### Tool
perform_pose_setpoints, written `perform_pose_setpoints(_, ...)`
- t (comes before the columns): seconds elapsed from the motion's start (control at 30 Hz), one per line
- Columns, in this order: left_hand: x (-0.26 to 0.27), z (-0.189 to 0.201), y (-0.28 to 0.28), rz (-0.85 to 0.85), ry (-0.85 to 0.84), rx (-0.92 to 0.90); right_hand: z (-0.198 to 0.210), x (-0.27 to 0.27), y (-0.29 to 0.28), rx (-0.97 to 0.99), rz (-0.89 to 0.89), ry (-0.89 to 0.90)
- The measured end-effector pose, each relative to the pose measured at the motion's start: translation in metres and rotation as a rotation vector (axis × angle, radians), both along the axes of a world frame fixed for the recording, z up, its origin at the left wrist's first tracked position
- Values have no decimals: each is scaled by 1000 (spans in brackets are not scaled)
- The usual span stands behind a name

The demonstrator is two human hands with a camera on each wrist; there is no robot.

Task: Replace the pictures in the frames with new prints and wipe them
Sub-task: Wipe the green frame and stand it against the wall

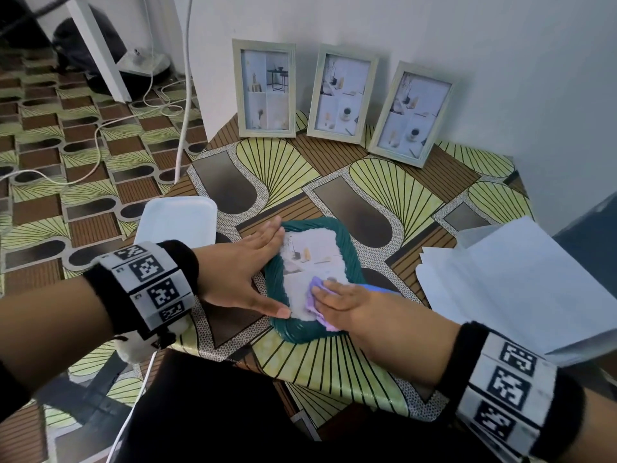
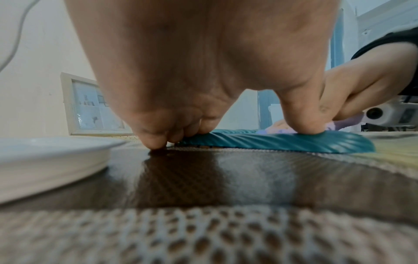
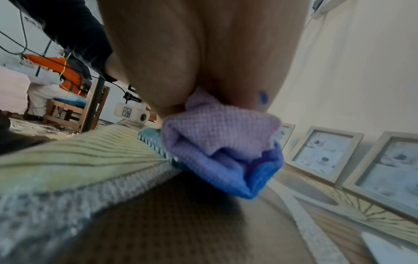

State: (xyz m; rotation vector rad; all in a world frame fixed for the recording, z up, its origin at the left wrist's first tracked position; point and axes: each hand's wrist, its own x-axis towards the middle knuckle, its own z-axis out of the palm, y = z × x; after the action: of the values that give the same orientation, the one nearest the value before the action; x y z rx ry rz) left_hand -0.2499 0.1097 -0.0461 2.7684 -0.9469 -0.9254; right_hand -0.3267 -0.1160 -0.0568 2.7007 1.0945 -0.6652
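Wiping the teal frame (image 1: 314,282) flat on the counter (image 1: 367,182), my right hand (image 1: 347,304) presses the purple cloth (image 1: 315,295) on its print; my left hand (image 1: 247,272), fingers straight, steadies its edge. Three pale frames (image 1: 340,93) against the wall look finished, so I judge this the last.
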Motion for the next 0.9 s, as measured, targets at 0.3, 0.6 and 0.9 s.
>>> perform_pose_setpoints(0.3,-1,0,-1,8,5,-11,2,15,-10,19,-154,-79)
perform_pose_setpoints(0.6,0,-1,-1,12,-4,-13,10,65,17,-70,-190,-102)
perform_pose_setpoints(0.9,0,-3,0,1,3,-26,-6,72,55,-5,-165,-50)
